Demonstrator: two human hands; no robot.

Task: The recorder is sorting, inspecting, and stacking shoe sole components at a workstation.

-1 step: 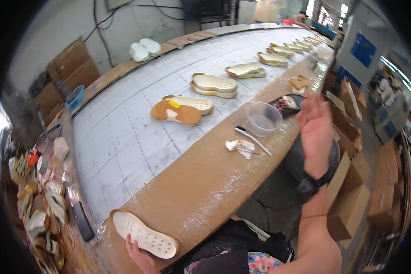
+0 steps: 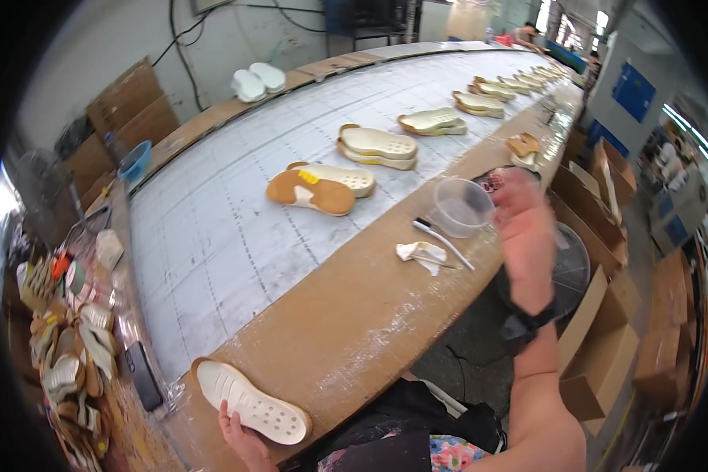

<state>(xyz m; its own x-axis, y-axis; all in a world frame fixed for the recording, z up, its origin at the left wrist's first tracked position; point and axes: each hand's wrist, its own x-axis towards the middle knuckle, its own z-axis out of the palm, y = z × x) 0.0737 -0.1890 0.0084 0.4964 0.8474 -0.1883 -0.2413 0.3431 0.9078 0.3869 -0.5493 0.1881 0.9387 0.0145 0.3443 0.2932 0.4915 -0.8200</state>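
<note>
A cream shoe sole (image 2: 248,401) with a tan rim and a cluster of holes lies at the near left of the table. My left hand (image 2: 244,440) grips its near edge, fingers resting on the top face. Farther right, my right hand (image 2: 527,224) reaches over a dark dish (image 2: 519,175) holding small pinkish pieces. Motion blurs its fingers, so their pose is unclear, and the hand covers much of the dish. Just left of it stand a clear plastic tub (image 2: 462,208), a white pen-like stick (image 2: 447,245) with a black end, and a crumpled white scrap (image 2: 423,253).
Pairs of soles (image 2: 377,145) run in a row along the white conveyor belt (image 2: 220,259). A pile of soles (image 2: 67,354) and a dark phone (image 2: 142,376) are at left. Open cardboard boxes (image 2: 606,354) and a round dark stool (image 2: 570,263) stand right of the table.
My right hand has moved left, closer to the dark dish and the clear tub. The left hand stays at the sole. The whole view has shifted slightly.
</note>
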